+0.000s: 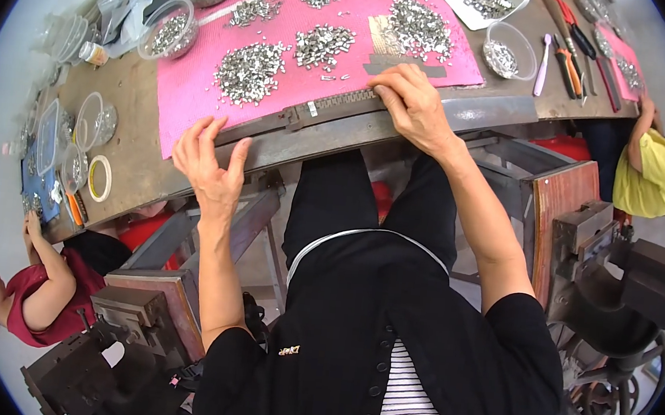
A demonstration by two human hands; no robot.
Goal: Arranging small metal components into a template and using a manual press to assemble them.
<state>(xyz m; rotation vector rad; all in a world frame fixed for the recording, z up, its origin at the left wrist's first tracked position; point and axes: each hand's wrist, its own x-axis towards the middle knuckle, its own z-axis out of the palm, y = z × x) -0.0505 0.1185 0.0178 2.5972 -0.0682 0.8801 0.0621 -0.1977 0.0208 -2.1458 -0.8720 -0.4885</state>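
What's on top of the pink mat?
The pink mat carries several heaps of small silvery metal pieces and a dark toothed strip at its near edge. The right hand covers that strip's end, so what lies beneath is hidden.

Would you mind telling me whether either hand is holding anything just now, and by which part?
Nothing is gripped. The right hand presses flat on the long metal bar; the left hand rests open at the table's edge.
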